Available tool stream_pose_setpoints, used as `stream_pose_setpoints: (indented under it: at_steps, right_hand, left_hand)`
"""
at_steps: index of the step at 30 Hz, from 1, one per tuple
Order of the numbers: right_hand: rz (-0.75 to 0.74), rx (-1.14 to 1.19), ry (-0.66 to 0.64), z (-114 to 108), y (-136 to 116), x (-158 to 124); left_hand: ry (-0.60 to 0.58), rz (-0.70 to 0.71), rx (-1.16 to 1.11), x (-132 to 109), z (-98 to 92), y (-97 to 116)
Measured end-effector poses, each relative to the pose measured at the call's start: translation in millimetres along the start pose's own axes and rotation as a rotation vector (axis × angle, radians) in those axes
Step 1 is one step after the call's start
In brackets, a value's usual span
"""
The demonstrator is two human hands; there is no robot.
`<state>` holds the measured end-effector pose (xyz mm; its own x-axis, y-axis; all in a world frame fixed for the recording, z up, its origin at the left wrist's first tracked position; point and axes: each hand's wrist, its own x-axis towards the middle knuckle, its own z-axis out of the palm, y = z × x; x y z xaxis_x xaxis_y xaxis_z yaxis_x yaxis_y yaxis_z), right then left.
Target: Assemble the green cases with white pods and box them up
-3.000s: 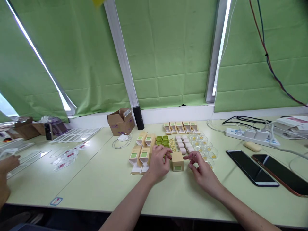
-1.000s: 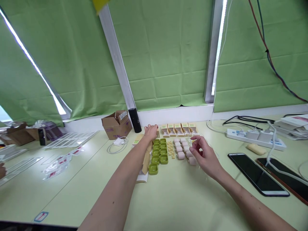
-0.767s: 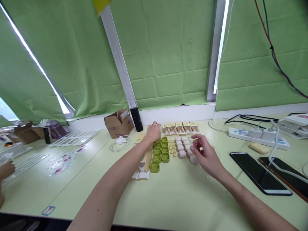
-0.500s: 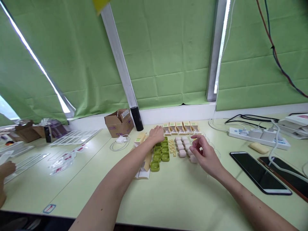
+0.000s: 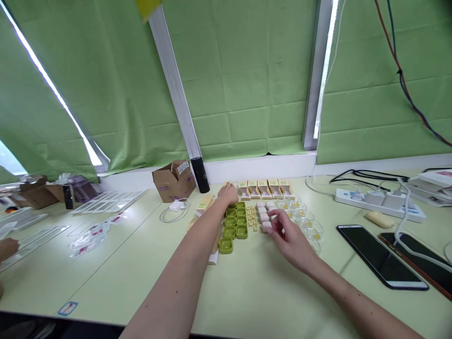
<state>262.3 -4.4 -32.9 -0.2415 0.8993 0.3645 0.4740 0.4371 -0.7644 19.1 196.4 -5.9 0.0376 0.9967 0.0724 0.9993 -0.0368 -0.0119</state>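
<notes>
My left hand reaches far across the pale green table. Its fingers are curled down over a small tan box, of which only a sliver shows, at the left end of a row of tan boxes. My right hand hovers lower, and its curled fingers and thumb close on the front pink case of the pink cases. Between my arms lie green trays and small yellow pieces. Clear cups with yellow contents stand right of my right hand. Folded tan cartons lie partly under my left arm.
At the back stand a cardboard box, a black cylinder and a white cable. A power strip, a yellow oval and two phones lie to the right. Clear sheets and another person's hand are left.
The tan box in front of me three seconds ago went with my left hand to the back row. My right hand has just moved left and down onto the pink cases, uncovering the clear cups.
</notes>
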Motion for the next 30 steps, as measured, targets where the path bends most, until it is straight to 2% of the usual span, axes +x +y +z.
stream_pose_setpoints:
  at_steps: [4,8,13,18,21,24,27,30]
  right_hand:
    - [-0.034,-0.117,-0.164,18.6,-8.2,-9.2]
    - [-0.008,-0.200,-0.274,31.2,-7.8,-13.4]
    - [-0.039,-0.306,-0.294,37.8,-1.0,-16.7]
    - [-0.111,-0.390,-0.295,41.5,4.5,-17.7]
    - [-0.147,-0.435,-0.317,42.9,5.7,-16.7]
    - [-0.176,-0.476,-0.316,44.1,5.4,-17.0]
    - [-0.207,-0.530,-0.302,45.8,4.5,-18.3]
    - [-0.234,-0.603,-0.293,48.1,2.4,-17.8]
  left_hand:
    - [0.037,0.004,0.014,4.2,0.4,-1.8]
    - [0.042,0.000,0.015,3.4,0.7,-2.2]
    - [0.035,-0.022,-0.013,-4.0,-1.4,2.5]
    - [0.138,0.020,-0.062,-21.9,-20.1,6.7]
    - [0.224,0.083,-0.091,-46.6,-34.1,4.8]
    - [0.286,0.138,-0.116,-86.4,-40.5,-1.1]
    - [0.418,0.212,-0.199,-135.8,-37.2,-9.9]
    - [0.496,0.249,-0.220,-183.7,-29.3,-19.1]
